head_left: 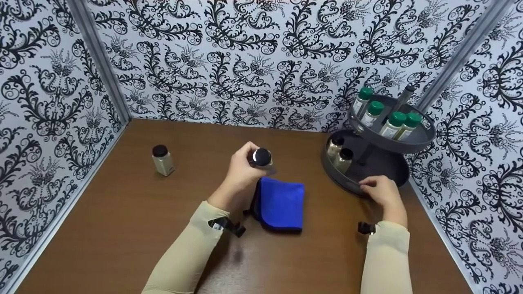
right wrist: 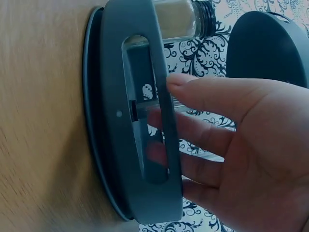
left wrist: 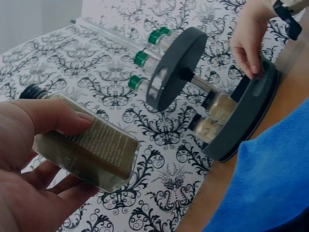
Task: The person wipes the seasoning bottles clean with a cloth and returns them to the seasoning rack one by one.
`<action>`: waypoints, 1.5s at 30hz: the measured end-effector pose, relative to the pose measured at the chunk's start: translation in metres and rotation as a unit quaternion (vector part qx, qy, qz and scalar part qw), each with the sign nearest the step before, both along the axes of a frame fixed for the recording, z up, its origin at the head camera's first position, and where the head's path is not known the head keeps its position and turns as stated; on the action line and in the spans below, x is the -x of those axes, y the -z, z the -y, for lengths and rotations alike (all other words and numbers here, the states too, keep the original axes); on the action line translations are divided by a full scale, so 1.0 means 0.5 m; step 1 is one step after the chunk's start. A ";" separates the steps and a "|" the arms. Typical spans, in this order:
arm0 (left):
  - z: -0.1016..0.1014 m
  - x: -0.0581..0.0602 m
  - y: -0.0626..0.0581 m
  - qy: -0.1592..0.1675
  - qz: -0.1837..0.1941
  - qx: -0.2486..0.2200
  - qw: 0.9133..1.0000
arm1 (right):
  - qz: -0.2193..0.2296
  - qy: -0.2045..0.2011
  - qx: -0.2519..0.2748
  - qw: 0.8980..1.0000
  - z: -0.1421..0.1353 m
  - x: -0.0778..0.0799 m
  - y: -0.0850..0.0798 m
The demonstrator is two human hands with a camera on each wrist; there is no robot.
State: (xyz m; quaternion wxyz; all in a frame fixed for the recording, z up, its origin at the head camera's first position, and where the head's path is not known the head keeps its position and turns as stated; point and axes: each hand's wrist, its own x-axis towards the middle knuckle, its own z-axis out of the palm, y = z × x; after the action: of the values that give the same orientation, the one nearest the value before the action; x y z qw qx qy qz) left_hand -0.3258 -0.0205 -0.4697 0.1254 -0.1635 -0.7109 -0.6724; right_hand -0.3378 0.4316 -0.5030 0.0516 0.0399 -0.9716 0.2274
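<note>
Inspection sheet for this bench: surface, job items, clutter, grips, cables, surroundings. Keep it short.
Surface: brown tabletop.
Job's things: held jar, black-capped; two-tier rack with four green-capped bottles above, two black-capped jars below; lone jar upright, far left.
Clutter: blue cloth between the arms.
Grips: left hand holds its jar off the table; right hand grips the lower tier's rim.
Cables: nothing seen.
Surroundings: black-and-white patterned walls.

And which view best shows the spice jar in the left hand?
Left wrist view: the spice jar is close, its printed side facing the camera. The head view shows mainly its black lid; the right wrist doesn't show it.
</note>
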 end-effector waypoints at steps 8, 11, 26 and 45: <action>-0.100 0.016 0.043 0.014 -0.026 0.050 0.998 | -0.012 0.007 -0.003 1.000 -0.001 0.012 0.017; -0.154 0.021 0.039 0.029 -0.035 0.081 0.996 | -0.020 0.018 -0.001 1.000 0.003 0.013 0.020; -0.432 0.066 0.066 -0.038 0.052 0.039 0.997 | -0.015 0.023 0.037 0.999 0.025 0.013 0.034; -0.551 0.143 0.079 -0.105 0.122 -0.015 0.987 | -0.050 0.022 0.046 0.997 0.018 0.014 0.040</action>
State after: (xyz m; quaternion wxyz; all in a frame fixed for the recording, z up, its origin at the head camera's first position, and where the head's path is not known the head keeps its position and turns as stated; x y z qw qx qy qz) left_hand -0.3973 0.2549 -0.5094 0.1103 -0.0032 -0.7237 -0.6813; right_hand -0.3447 0.4228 -0.5228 0.1073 0.0278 -0.9569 0.2685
